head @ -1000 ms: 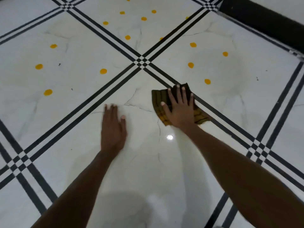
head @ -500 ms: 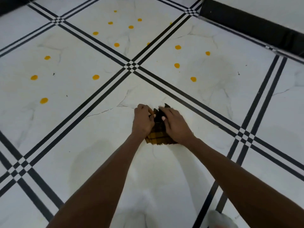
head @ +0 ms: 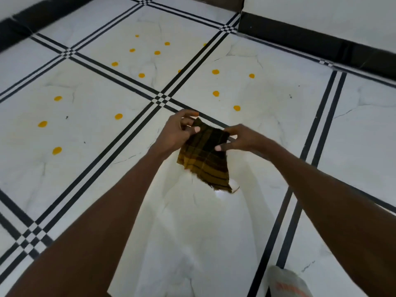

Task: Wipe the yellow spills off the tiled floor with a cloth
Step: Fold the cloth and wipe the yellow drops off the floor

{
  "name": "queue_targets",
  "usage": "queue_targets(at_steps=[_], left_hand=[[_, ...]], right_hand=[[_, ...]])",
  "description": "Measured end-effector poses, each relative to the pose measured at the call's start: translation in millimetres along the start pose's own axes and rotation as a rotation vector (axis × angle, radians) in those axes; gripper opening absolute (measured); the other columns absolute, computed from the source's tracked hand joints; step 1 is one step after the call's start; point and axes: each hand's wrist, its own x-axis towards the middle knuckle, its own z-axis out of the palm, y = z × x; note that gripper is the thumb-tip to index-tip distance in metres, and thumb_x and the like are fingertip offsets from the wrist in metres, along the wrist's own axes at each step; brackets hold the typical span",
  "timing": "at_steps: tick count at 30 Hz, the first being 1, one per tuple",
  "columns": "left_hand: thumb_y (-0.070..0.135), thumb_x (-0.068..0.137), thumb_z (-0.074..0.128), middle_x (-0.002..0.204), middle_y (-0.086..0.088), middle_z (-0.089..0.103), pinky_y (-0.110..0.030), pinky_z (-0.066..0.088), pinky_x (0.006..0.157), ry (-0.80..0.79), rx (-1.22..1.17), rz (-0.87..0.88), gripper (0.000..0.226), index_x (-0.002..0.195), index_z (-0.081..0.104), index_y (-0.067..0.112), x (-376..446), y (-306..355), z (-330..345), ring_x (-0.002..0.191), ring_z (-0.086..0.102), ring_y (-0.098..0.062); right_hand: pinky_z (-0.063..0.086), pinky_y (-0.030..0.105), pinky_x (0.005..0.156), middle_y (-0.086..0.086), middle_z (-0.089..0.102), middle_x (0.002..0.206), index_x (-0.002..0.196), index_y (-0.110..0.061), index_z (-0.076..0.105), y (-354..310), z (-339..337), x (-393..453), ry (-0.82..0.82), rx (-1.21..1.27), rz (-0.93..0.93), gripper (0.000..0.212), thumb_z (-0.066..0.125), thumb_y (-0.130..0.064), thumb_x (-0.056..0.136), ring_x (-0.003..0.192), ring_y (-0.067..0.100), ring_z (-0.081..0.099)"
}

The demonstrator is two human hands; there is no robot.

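Off floor (head: 85,172) now: cloth (head: 203,155)

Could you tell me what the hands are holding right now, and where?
Both hold the cloth by its top edge: left hand pinches one upper corner, right hand the other.

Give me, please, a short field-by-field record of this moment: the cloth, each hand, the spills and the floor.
cloth: dark yellow plaid cloth, held up, lower edge hanging loose
left hand: left hand pinches the cloth's upper left corner
right hand: right hand pinches its upper right edge
spills: yellow spots dot the tiles beyond the hands, unwiped
floor: white tiled floor with black double lines
beyond: black skirting along the wall
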Motion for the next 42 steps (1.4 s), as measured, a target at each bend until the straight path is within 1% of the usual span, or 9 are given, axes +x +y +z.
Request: queue_targets(at_steps=[3, 10, 14, 17, 21, 24, 27, 31, 42], left_hand=[[0.003, 0.092, 0.072, 0.101, -0.010, 0.078, -0.029, 0.059, 0.092, 0.076, 0.050, 0.121, 0.028, 0.118, 0.073, 0.013, 14.5, 16.4, -2.7, 0.098, 0.074, -0.018], [0.002, 0.090, 0.071, 0.088, 0.015, 0.075, -0.011, 0.049, 0.081, 0.144, 0.111, 0.263, 0.015, 0.098, 0.078, 0.012, 25.1, 35.8, 4.1, 0.088, 0.067, 0.005], [-0.004, 0.088, 0.073, 0.094, 0.008, 0.076, -0.007, 0.049, 0.080, -0.071, 0.317, 0.131, 0.027, 0.097, 0.077, 0.022, 19.1, -15.7, 14.5, 0.083, 0.068, 0.011], [-0.006, 0.091, 0.068, 0.104, -0.003, 0.077, -0.016, 0.054, 0.086, -0.246, 0.475, -0.002, 0.027, 0.109, 0.077, 0.013, 14.1, -53.8, 24.5, 0.089, 0.069, 0.001], [0.004, 0.099, 0.062, 0.116, -0.007, 0.074, -0.025, 0.049, 0.090, -0.072, 0.544, -0.040, 0.022, 0.116, 0.074, 0.010, 18.1, -78.4, 33.9, 0.103, 0.066, -0.019], [0.011, 0.101, 0.060, 0.126, -0.009, 0.066, -0.028, 0.045, 0.096, 0.070, 0.647, 0.044, 0.023, 0.123, 0.067, 0.010, 36.1, -89.3, 33.2, 0.118, 0.058, -0.026], [0.013, 0.102, 0.057, 0.141, -0.012, 0.057, -0.039, 0.045, 0.108, 0.102, 0.789, 0.109, 0.033, 0.135, 0.059, 0.009, 65.8, -100.7, 31.8, 0.133, 0.048, -0.031], [0.023, 0.106, 0.047, 0.156, -0.018, 0.046, -0.054, 0.037, 0.120, 0.144, 0.875, 0.154, 0.045, 0.147, 0.050, 0.007, 110.5, -114.6, 29.9, 0.147, 0.038, -0.041], [0.038, 0.111, 0.019, 0.175, 0.002, 0.006, -0.046, 0.009, 0.132, 0.230, 1.014, 0.102, 0.057, 0.166, 0.009, 0.025, 137.3, -127.3, 45.5, 0.163, -0.002, -0.020]], right_hand=[[0.056, 0.049, 0.092, 0.016, 0.076, 0.099, 0.096, -0.007, 0.076, -9.0, -43.2, -13.5, 0.186, -0.008, -0.032, 0.041, 0.091, -0.039, 0.077, 0.100, 0.031, 0.071], [0.054, 0.042, 0.087, 0.002, 0.074, 0.100, 0.112, -0.022, 0.076, -33.5, -65.1, -33.3, 0.394, -0.243, -0.117, 0.031, 0.084, -0.026, 0.082, 0.099, 0.026, 0.068], [0.048, 0.035, 0.087, 0.003, 0.070, 0.119, 0.121, -0.025, 0.072, -9.4, -29.5, -35.8, 0.147, -0.554, 0.012, 0.032, 0.077, -0.030, 0.090, 0.116, 0.029, 0.065], [0.054, 0.036, 0.083, -0.001, 0.071, 0.099, 0.099, -0.020, 0.078, 19.5, 0.5, -26.8, -0.103, -0.537, 0.116, 0.027, 0.075, -0.046, 0.091, 0.100, 0.023, 0.067], [0.053, 0.049, 0.102, 0.009, 0.068, 0.128, 0.124, -0.017, 0.070, 48.7, 32.3, 2.2, 0.295, -0.385, -0.027, 0.036, 0.061, -0.043, 0.101, 0.124, 0.030, 0.060], [0.023, 0.063, 0.127, 0.012, 0.035, 0.167, 0.156, -0.021, 0.045, 59.2, 62.4, 28.1, 0.261, -0.426, -0.084, 0.061, 0.045, -0.054, 0.105, 0.157, 0.034, 0.027], [0.005, 0.069, 0.126, 0.001, 0.010, 0.177, 0.165, -0.034, 0.023, 79.6, 88.0, 36.9, 0.355, -0.548, -0.095, 0.066, 0.025, -0.063, 0.107, 0.165, 0.026, 0.004], [-0.003, 0.074, 0.124, -0.002, 0.014, 0.176, 0.165, -0.037, 0.024, 110.5, 63.3, 57.0, 0.536, -0.586, 0.002, 0.066, 0.024, -0.065, 0.105, 0.165, 0.021, 0.005], [0.004, 0.067, 0.128, 0.005, 0.014, 0.176, 0.166, -0.031, 0.023, 125.2, -38.3, 197.5, 0.548, -0.573, 0.035, 0.069, 0.017, -0.064, 0.105, 0.164, 0.028, 0.009]])
